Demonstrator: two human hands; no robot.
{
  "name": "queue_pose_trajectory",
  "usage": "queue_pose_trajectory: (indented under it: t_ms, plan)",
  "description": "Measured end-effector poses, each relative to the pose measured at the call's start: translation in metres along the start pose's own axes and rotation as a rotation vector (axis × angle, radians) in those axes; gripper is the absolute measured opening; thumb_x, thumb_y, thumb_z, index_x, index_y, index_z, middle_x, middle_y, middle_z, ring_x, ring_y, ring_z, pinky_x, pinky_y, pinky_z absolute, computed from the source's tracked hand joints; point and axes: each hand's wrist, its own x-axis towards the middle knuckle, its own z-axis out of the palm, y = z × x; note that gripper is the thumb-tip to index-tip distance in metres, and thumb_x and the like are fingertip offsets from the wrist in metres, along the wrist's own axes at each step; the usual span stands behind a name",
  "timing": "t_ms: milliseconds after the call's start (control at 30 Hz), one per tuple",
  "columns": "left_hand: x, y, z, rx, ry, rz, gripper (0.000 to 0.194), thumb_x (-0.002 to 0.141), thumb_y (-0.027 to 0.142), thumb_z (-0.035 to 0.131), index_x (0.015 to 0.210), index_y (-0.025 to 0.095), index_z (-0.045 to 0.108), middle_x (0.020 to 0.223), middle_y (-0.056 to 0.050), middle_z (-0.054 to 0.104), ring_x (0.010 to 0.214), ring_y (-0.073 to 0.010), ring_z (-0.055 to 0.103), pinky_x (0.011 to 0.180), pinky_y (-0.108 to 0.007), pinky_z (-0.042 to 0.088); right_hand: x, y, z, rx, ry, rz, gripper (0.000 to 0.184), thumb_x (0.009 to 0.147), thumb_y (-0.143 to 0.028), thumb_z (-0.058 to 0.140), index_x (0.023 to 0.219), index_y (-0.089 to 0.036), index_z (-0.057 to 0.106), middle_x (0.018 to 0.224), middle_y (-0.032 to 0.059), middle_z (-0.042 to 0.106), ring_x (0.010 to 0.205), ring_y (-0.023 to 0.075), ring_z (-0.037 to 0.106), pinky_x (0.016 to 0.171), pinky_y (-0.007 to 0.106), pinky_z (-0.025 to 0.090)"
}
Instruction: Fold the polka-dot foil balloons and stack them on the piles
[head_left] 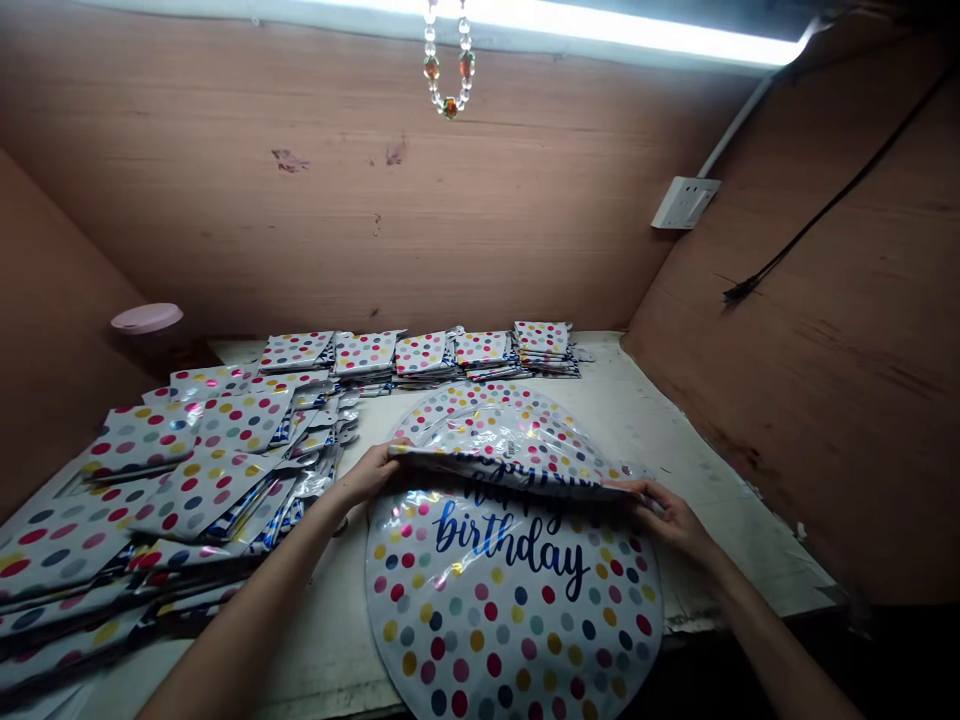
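A flat round foil balloon (510, 620) lies in front of me, white with coloured dots and dark blue "happy birthday" lettering. Its near part reaches over the table's front edge. My left hand (375, 470) pinches a raised edge of dotted foil on the left side. On the right, my right hand (664, 512) grips the same edge, fingers closed on it. Between the hands the foil rises in a fold across the upper lettering. Whether this fold belongs to the same balloon or to another one on top, I cannot tell.
Folded dotted balloons (217, 490) are heaped on the left of the white table (675, 460). Several small stacks of folded balloons (480, 350) line the back. A pink-lidded container (148, 318) stands back left. Wooden panels surround the table; a beaded loop (450, 100) hangs above.
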Motion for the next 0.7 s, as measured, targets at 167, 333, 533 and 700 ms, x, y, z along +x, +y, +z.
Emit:
queue_pose_trajectory:
  t_ms: [167,333,533,700]
  plan:
    - [0.047,0.004,0.013,0.148,0.239,-0.095,0.033,0.086,0.025,0.036,0.109,0.014,0.057,0.105,-0.009,0.067,0.101,-0.0259,0.062,0.090,-0.036,0.047,0.051,0.014,0.012,-0.242,0.266,0.225,0.042,0.089,-0.060,0.032,0.090,-0.022,0.050,0.078,0.0025,0.063,0.072,0.0190,0.060,0.065,0.028,0.049]
    - [0.095,0.015,0.011,0.338,0.275,-0.191,0.020,0.086,0.023,0.048,0.099,0.012,0.058,0.088,-0.013,0.069,0.091,-0.0301,0.065,0.079,-0.035,0.048,0.111,0.027,0.014,-0.473,0.318,0.388,0.027,0.092,-0.041,0.039,0.088,-0.020,0.055,0.078,0.0069,0.064,0.080,0.0218,0.060,0.068,0.027,0.042]
    - [0.082,0.051,0.034,0.511,0.421,-0.149,0.038,0.093,0.032,0.041,0.121,0.006,0.049,0.124,-0.023,0.055,0.123,-0.0377,0.045,0.098,-0.052,0.037,0.131,0.030,0.013,-0.648,0.215,0.495,0.021,0.092,-0.032,0.046,0.090,-0.018,0.062,0.083,0.0114,0.068,0.083,0.0233,0.062,0.067,0.026,0.039]
    - [0.068,0.104,0.117,0.687,0.042,0.259,0.066,0.081,0.029,0.060,0.141,0.023,0.036,0.148,-0.007,0.035,0.138,-0.0295,0.026,0.114,-0.044,0.021,0.136,0.013,0.007,-0.714,0.196,0.526,0.019,0.090,-0.031,0.052,0.086,-0.016,0.064,0.085,0.0118,0.069,0.085,0.0228,0.064,0.071,0.027,0.040]
